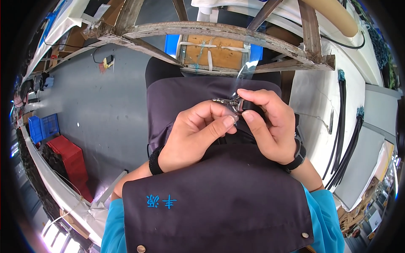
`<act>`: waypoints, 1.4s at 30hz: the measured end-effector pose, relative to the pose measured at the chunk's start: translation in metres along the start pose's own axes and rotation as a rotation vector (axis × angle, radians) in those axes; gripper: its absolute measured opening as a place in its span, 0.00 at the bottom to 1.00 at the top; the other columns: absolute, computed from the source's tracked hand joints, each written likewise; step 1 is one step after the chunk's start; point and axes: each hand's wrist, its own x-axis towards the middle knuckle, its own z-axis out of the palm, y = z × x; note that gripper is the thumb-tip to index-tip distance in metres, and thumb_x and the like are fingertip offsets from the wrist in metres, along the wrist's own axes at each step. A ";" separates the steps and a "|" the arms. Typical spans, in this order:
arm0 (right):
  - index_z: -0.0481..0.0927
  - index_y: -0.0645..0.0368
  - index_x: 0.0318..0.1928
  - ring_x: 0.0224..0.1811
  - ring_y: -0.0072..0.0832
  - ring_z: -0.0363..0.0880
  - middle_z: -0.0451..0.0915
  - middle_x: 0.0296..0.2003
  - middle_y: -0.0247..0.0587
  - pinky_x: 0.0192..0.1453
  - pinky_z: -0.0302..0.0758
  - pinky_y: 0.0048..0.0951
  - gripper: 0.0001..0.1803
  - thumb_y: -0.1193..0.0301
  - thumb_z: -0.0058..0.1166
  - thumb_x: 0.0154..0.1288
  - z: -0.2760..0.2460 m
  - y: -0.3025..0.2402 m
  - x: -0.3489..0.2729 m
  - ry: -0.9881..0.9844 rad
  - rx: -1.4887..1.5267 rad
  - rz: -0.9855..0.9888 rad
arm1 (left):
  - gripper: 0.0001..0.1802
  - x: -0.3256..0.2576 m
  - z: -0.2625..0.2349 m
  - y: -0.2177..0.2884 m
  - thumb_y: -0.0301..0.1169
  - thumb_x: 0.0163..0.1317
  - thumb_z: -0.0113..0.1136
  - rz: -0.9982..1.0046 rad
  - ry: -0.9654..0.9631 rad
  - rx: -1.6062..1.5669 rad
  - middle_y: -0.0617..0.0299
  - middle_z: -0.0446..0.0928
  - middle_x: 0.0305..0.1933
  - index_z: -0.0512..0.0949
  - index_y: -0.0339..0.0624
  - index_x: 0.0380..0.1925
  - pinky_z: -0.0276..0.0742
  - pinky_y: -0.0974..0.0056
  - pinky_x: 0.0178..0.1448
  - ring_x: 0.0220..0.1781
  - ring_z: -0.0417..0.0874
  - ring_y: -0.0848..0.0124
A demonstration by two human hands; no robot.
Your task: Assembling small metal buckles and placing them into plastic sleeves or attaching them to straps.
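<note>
Pinching from both sides in the head view, the left hand (pixel 192 135) and right hand (pixel 268 124) clench a small metal snap hook (pixel 228 102) joined to a black strap (pixel 252 110), held over the dark apron (pixel 219 198) at the lap. It looks light, rigid and slick; the strap beside it likely gives the surest hold.

Turquoise sleeves (pixel 327 211), dark snap-buttoned apron (pixel 219 198), black wristbands (pixel 155 161).
</note>
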 end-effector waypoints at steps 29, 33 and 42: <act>0.72 0.65 0.51 0.47 0.17 0.76 0.78 0.44 0.38 0.49 0.73 0.18 0.16 0.83 0.50 0.63 0.001 -0.009 -0.005 0.014 0.496 0.321 | 0.18 0.019 -0.010 0.015 0.27 0.32 0.74 1.269 0.120 1.383 0.64 0.73 0.37 0.81 0.49 0.29 0.71 0.60 0.42 0.40 0.71 0.62; 0.75 0.64 0.48 0.42 0.19 0.79 0.79 0.41 0.37 0.39 0.78 0.16 0.15 0.82 0.54 0.59 -0.001 -0.010 -0.006 -0.012 0.223 0.233 | 0.14 0.024 -0.004 0.016 0.25 0.38 0.73 1.066 0.074 1.182 0.59 0.72 0.43 0.81 0.45 0.28 0.72 0.58 0.48 0.47 0.73 0.60; 0.76 0.64 0.45 0.42 0.24 0.81 0.79 0.40 0.40 0.38 0.81 0.20 0.13 0.81 0.56 0.57 -0.003 -0.003 -0.011 -0.070 0.122 0.214 | 0.10 0.024 -0.001 0.000 0.22 0.60 0.58 0.282 -0.026 0.348 0.61 0.72 0.42 0.68 0.40 0.38 0.72 0.72 0.45 0.42 0.74 0.79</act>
